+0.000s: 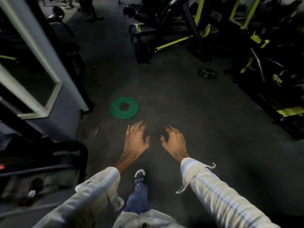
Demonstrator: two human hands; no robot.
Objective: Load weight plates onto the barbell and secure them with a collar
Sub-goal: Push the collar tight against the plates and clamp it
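Observation:
A green weight plate (124,107) lies flat on the dark gym floor, a little ahead and left of my hands. My left hand (135,139) hovers just below and right of it, fingers spread, holding nothing. My right hand (173,140) is beside it to the right, also open and empty. A dark plate (207,73) lies flat on the floor farther off at the right. No barbell or collar is clearly visible.
A white-framed mirror and pillar (41,66) stand at the left. A black machine frame (69,155) is at the lower left. Black and yellow-green gym machines (189,30) fill the back and right. My shoe (139,176) steps forward below my hands.

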